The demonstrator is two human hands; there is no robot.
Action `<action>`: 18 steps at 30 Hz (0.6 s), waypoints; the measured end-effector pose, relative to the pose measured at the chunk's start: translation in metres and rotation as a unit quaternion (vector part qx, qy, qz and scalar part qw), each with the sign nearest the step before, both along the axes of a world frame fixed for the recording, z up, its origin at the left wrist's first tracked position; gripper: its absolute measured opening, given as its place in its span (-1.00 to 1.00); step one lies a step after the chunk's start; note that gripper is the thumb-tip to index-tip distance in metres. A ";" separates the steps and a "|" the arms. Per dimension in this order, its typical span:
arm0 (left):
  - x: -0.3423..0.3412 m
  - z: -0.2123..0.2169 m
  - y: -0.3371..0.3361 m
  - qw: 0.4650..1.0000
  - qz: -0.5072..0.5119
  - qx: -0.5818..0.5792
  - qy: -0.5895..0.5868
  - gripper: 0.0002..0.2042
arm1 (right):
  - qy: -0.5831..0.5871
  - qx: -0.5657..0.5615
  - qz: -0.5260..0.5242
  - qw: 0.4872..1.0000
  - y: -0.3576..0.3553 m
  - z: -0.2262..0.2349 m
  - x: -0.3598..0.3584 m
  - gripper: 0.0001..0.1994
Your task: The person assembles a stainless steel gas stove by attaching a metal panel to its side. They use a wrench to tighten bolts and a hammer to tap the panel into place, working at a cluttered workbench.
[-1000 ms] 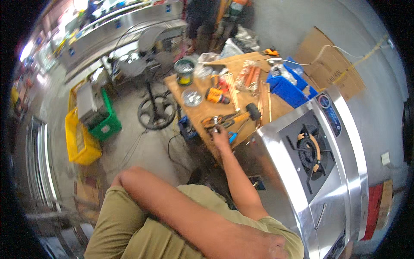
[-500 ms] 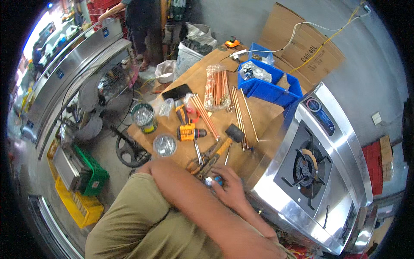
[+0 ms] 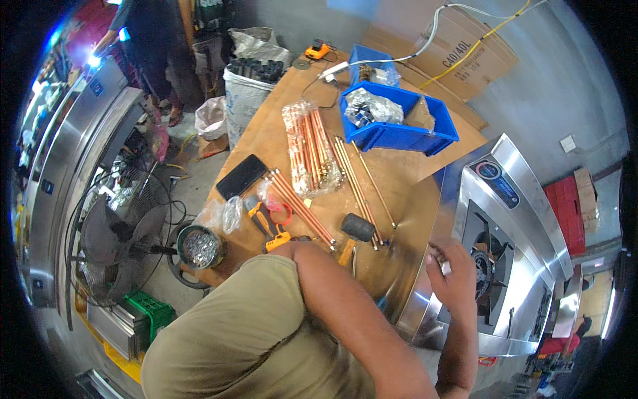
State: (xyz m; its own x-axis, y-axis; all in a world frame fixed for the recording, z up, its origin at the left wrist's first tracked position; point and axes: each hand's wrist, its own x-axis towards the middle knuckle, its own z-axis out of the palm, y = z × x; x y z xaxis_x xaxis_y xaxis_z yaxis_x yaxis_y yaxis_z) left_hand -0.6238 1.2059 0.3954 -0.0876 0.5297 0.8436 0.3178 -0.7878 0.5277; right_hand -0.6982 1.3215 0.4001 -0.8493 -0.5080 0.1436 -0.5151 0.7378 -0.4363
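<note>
My right hand [image 3: 454, 271] is raised over the left edge of a stainless steel cooker [image 3: 512, 199], next to its black burner [image 3: 488, 269]. Its fingers are curled around a small white piece [image 3: 444, 267] that is too small to name. My right upper arm and olive sleeve [image 3: 319, 299] fill the lower middle. My left hand is out of view. On the wooden workbench [image 3: 412, 169] to the left of the hand lie a black mallet [image 3: 359, 227], loose copper rods [image 3: 359, 183] and orange-handled pliers [image 3: 266, 226].
A bag of copper tubes [image 3: 311, 149], a black phone [image 3: 241, 177] and a blue bin [image 3: 399, 123] sit on the bench. A tin of metal scraps [image 3: 199, 247] stands at its near corner. A floor fan [image 3: 116, 236], a green crate [image 3: 149, 312] and another person [image 3: 149, 40] are at the left.
My right hand has left the tools at the bench's near edge and moved right, up over the steel cooker. The view has swung toward the bench and cooker.
</note>
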 end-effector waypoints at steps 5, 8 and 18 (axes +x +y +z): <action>-0.164 -0.060 -0.079 0.925 0.367 -0.091 -0.043 -0.55 | -0.007 0.018 -0.015 1.000 -0.006 -0.046 -0.050 -0.78; -0.288 -0.100 -0.180 0.689 0.687 -0.121 -0.199 -0.54 | -0.038 0.000 -0.019 0.999 0.000 -0.055 -0.055 -0.77; -0.427 -0.226 -0.246 0.480 0.736 -0.438 -0.193 -0.17 | -0.069 0.069 -0.020 0.995 -0.002 -0.048 -0.058 -0.67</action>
State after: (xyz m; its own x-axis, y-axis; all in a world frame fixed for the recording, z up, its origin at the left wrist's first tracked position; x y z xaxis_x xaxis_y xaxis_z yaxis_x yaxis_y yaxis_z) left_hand -1.0511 0.9599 0.1698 -0.9700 -0.2080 0.1258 -0.0636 0.7167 0.6945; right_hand -0.7565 1.3198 0.3522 -0.8758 -0.4806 -0.0450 -0.4264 0.8138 -0.3949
